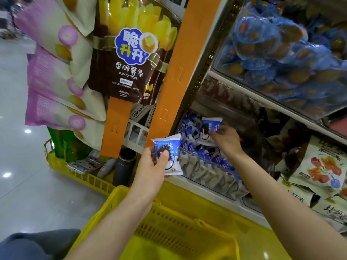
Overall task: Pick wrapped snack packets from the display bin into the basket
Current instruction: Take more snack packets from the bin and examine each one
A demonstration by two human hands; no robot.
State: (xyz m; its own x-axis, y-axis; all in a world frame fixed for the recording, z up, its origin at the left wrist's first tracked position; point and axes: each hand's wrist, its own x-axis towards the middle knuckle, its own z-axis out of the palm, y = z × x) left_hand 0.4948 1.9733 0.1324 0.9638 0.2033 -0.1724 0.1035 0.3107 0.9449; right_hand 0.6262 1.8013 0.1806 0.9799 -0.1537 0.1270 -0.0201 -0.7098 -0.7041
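- My left hand (152, 166) is gripping one packet (168, 152), thumb across its face, between the bin (216, 177) and the basket's (112, 196) far rim; I judge it staged for dropping in.
- My right hand (228, 139) is pinching a second packet (211, 124) by its edge over the bin's back-left corner, clear of the pile.
- Both packets are showing blue-and-white wrap, crimped ends and a dark round biscuit.

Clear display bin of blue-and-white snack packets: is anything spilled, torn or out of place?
Nothing stands out. The blue-and-white wrapped packets lie loosely heaped inside the clear plastic display bin, none visibly torn or spilled. The left hand holds one packet near the yellow plastic basket; the right hand pinches a second packet over the bin.
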